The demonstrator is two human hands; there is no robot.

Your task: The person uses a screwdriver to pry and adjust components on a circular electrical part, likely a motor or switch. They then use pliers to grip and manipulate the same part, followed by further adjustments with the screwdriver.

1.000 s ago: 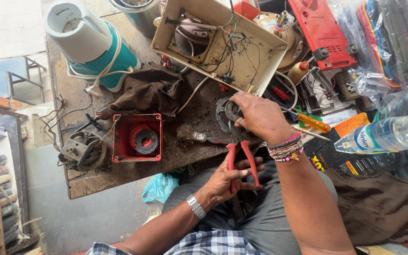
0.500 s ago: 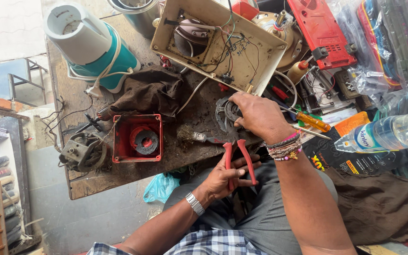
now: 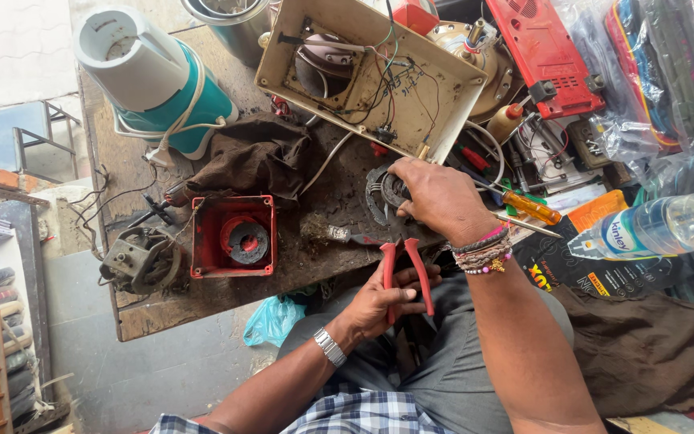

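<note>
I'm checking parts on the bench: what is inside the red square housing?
Inside the red square housing sits a round dark part with a centre hole, ringed in red. Whatever lies beneath that part is covered.

A blue, white and grey checked shirt covers the torso, its sleeves ending above the elbows; grey trousers cover the lap; the left wrist bears a silver metal-link watch; the right wrist carries stacked bracelets, pink thread and pale beads.
</note>
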